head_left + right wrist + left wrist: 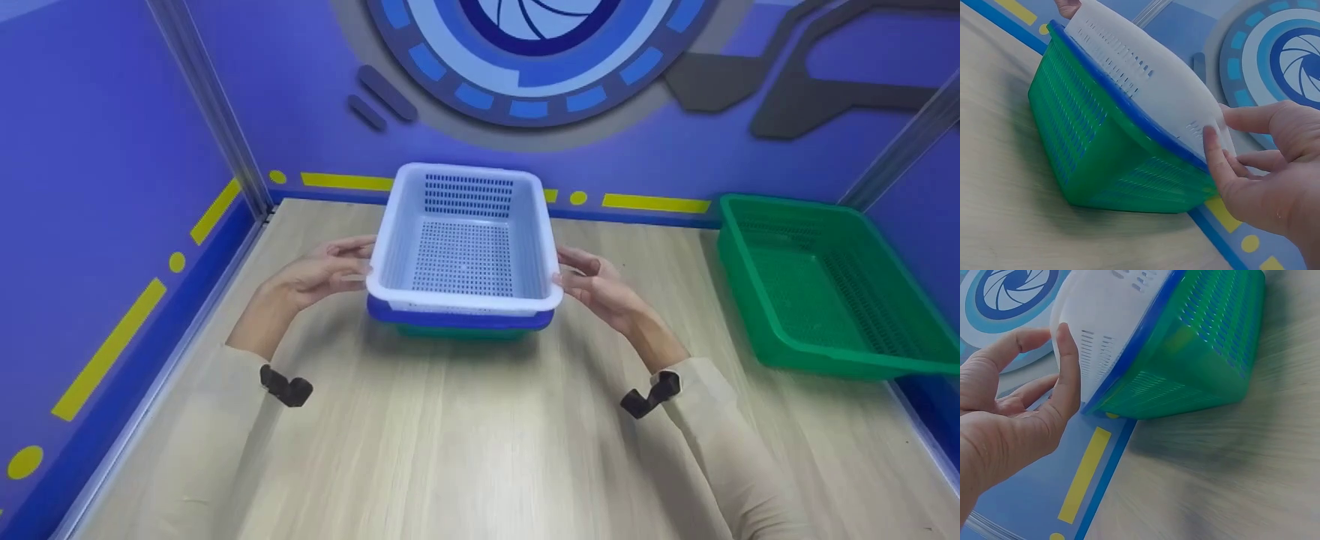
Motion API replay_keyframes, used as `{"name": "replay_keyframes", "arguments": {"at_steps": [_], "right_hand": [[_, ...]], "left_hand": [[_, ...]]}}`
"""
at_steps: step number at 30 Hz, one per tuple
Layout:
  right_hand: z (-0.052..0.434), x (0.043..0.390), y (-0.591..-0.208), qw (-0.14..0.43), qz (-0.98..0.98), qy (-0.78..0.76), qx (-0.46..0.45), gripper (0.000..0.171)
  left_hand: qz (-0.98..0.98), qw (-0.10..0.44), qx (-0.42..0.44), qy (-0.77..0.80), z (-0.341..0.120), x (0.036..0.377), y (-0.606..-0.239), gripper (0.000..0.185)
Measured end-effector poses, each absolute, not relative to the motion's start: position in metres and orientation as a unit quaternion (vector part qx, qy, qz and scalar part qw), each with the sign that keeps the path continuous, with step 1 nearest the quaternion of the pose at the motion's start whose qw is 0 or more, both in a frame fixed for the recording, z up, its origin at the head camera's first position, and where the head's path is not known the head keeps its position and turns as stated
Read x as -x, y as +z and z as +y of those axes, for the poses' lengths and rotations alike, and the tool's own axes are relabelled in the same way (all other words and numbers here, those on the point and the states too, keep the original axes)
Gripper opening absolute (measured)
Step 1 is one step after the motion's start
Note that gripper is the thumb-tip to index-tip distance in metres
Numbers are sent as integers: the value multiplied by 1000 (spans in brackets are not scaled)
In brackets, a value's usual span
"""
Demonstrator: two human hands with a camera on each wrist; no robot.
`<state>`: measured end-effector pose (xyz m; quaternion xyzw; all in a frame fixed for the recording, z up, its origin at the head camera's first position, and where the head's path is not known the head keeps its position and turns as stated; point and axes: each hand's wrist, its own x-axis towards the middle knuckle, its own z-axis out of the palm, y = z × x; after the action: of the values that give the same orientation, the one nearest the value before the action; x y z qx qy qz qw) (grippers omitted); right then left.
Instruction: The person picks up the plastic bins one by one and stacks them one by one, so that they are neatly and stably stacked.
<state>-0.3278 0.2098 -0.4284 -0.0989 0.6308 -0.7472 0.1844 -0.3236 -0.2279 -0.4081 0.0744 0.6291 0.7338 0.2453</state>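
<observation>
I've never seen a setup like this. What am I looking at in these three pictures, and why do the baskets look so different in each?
There is no machine here: a person works with two bare hands and wears three cameras. The big picture comes from a camera on the head, looking down at a wooden table with purple walls around it. The other two come from cameras on the wrists, so they show the same baskets from low down at each side, which is why they look tilted.

In the middle stands a stack of three nested baskets: a white basket on top, a blue basket under it, and a green basket at the bottom. The left hand and the right hand take the white one by its two side rims. A second, separate green tray lies off to the right, untouched.
</observation>
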Motion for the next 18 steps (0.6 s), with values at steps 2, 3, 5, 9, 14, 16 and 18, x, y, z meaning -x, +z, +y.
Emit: {"name": "replay_keyframes", "arguments": {"at_steps": [2,3,5,9,14,16,18], "right_hand": [[209,328,-428,181,641,-739,103,65],[209,328,-428,180,648,-732,107,63],[209,328,-427,175,668,-714,116,60],[209,327,-427,163,712,-671,124,59],[211,327,-433,158,744,-637,125,61],[212,327,-435,159,749,-631,123,61],[212,326,-437,157,752,-629,120,61]], "left_hand": [[634,246,-75,729,-229,324,-408,64],[636,245,-74,728,-230,323,-408,64],[644,244,-74,722,-231,323,-409,65],[661,240,-74,707,-231,322,-413,66],[695,224,-61,681,-227,322,-419,63],[712,215,-52,666,-227,321,-422,61],[726,210,-46,653,-228,321,-425,60]]}}
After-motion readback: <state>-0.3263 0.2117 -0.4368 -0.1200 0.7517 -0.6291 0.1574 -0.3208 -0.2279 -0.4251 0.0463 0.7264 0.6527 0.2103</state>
